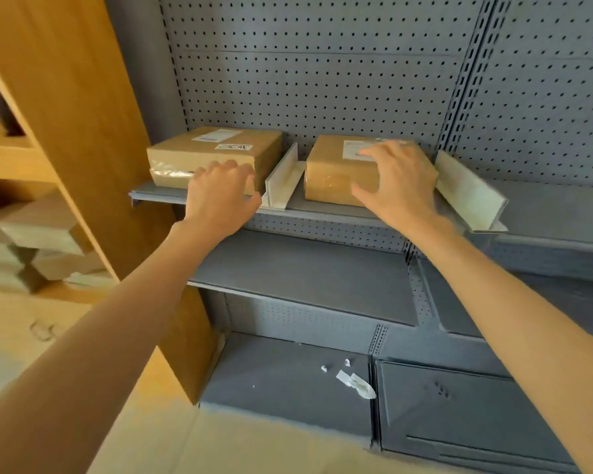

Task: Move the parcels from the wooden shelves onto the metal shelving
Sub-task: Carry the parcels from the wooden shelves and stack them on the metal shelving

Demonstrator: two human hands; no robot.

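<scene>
Two brown cardboard parcels lie on the grey metal shelf (326, 213). The left parcel (206, 155) carries white labels on top. My left hand (220, 193) rests with curled fingers against its front right corner. The right parcel (332, 172) sits between two white dividers. My right hand (397, 179) is spread over its top and right side, fingers apart, touching it. More parcels (38, 244), blurred, are stacked on the wooden shelves (65, 97) at the left.
White L-shaped dividers (281, 179) (469, 196) stand on the metal shelf. Grey perforated back panels (322, 73) rise behind. Lower metal shelves (305, 275) sit below, and bits of white paper (355, 383) lie on the bottom one.
</scene>
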